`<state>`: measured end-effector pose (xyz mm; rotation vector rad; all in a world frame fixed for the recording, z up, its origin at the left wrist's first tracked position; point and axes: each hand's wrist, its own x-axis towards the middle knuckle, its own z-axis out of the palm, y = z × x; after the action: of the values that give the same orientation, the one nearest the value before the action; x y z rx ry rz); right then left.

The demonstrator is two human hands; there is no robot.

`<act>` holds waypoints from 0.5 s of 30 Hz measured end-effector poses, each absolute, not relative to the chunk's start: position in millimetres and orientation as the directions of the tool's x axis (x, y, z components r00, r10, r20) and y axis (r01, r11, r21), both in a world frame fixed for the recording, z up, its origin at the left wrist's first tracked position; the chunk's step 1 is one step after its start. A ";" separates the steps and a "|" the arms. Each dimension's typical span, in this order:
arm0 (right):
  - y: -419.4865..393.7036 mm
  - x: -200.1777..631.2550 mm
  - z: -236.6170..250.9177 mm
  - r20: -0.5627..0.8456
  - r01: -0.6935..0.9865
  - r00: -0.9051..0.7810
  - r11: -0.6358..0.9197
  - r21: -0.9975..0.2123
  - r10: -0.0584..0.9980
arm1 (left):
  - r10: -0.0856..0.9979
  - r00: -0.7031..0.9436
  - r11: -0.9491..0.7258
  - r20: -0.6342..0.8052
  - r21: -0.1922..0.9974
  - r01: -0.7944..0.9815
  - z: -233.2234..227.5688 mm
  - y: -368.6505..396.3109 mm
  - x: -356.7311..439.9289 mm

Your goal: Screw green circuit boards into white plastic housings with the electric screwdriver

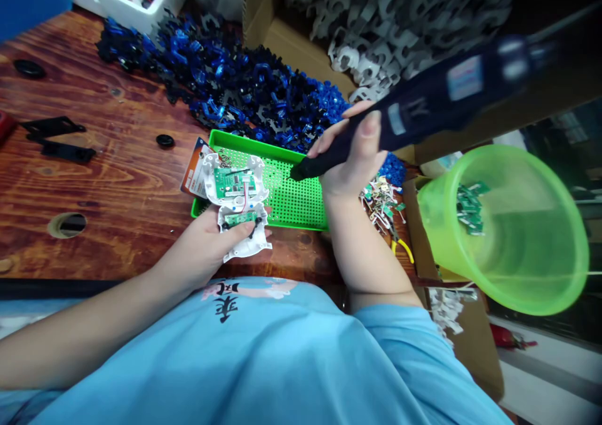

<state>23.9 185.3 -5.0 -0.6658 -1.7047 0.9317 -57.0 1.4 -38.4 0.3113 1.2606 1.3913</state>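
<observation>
My left hand (226,232) grips a white plastic housing (247,248) by its lower part, the thumb across the front. Inside the housing sit a larger green circuit board (234,182) above and a smaller one (241,219) below, joined by thin wires. My right hand (356,152) is closed around a dark electric screwdriver (414,113), its tip pointing left and down over a green perforated tray (301,196). The tip is apart from the housing. Small screws (226,160) lie at the tray's left end, partly hidden behind the housing.
Blue and black plastic parts (244,80) are heaped behind the tray. A cardboard box (301,46) of white parts stands behind right. At right are a green bucket (531,237) with circuit boards and yellow-handled pliers (403,249). Black brackets (61,140) and a table hole (68,225) are left.
</observation>
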 end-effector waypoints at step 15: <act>142.6 10.5 50.6 0.631 -0.413 -0.281 0.502 -0.759 0.723 | 0.865 -0.256 0.272 -0.431 0.833 -0.482 -39.2 -3.3 -59.8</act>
<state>10.5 142.6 50.6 -0.2831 -1.4853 1.1274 -59.8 -3.3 -39.2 0.4116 1.2678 1.3460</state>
